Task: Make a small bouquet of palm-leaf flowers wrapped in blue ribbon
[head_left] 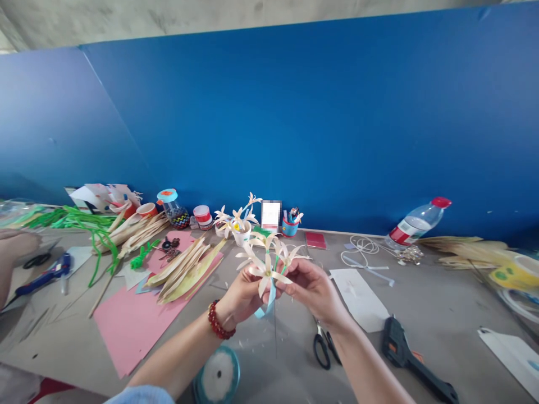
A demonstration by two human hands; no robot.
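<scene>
Both my hands meet above the middle of the table around a small bunch of cream husk flowers (268, 268). My left hand (244, 294), with a red bead bracelet (218, 321) at the wrist, is closed on the stems below the blossoms. At the bunch's right side, my right hand (311, 289) pinches with thumb and fingers; what exactly lies between them is partly hidden. A light blue ribbon (266, 308) loops down beneath the flowers, near a thin stem wire. Below my left forearm stands a ribbon spool (219, 375). Black-handled scissors (322, 349) lie partly under my right forearm.
Corn husks (181, 272) lie on pink paper (130, 325) at left. A black glue gun (415, 359) and white paper (360, 299) are at right, a tilted plastic bottle (416, 223) behind. Another person's hand (14, 252) is at far left, near a blue glue gun (46, 279).
</scene>
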